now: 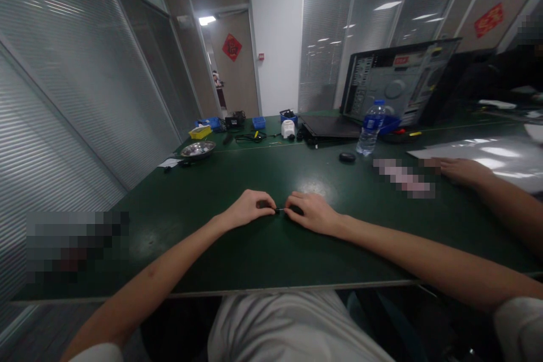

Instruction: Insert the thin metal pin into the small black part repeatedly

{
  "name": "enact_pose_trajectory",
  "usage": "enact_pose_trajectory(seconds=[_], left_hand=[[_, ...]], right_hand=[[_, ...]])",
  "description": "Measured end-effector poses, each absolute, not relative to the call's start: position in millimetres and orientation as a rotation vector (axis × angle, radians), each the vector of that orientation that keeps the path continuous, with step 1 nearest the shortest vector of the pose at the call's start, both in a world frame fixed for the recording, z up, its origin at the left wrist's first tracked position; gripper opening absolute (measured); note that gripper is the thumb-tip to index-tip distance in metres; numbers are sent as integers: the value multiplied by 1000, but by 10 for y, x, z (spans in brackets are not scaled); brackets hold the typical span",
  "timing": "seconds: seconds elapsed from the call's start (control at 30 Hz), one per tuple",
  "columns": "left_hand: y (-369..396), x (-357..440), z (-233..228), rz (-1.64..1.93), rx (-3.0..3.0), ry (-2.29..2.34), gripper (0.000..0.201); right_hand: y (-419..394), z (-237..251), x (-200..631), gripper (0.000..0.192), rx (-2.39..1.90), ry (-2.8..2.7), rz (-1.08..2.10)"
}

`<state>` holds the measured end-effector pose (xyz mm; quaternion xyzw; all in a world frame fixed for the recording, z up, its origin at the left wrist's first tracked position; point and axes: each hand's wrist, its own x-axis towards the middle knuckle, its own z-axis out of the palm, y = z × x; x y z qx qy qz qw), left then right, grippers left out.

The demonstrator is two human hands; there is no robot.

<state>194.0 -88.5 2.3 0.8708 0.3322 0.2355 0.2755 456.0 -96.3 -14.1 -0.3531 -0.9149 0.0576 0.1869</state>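
Just above the green tabletop, my left hand is closed, with thumb and fingertips pinched together. Facing it, fingertips a short gap away, my right hand is closed in a pinch too. A small dark piece with a thin pale tip shows in the gap between them. Its dark end meets my left fingertips, and the pale end runs to my right fingers. Too little of it shows to tell its kind, and the fingers hide the rest.
A black computer mouse and a water bottle stand ahead to the right. Another person's hand rests by a glossy white sheet. Farther back are a metal bowl, a closed laptop and a computer case.
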Motion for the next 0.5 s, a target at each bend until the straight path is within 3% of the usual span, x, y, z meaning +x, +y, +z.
enact_pose_trajectory(seconds=[0.5], left_hand=[[-907,1972,-39,675,2259,920,21]], right_hand=[[-967,-145,4567,17,-953,-2555,176]])
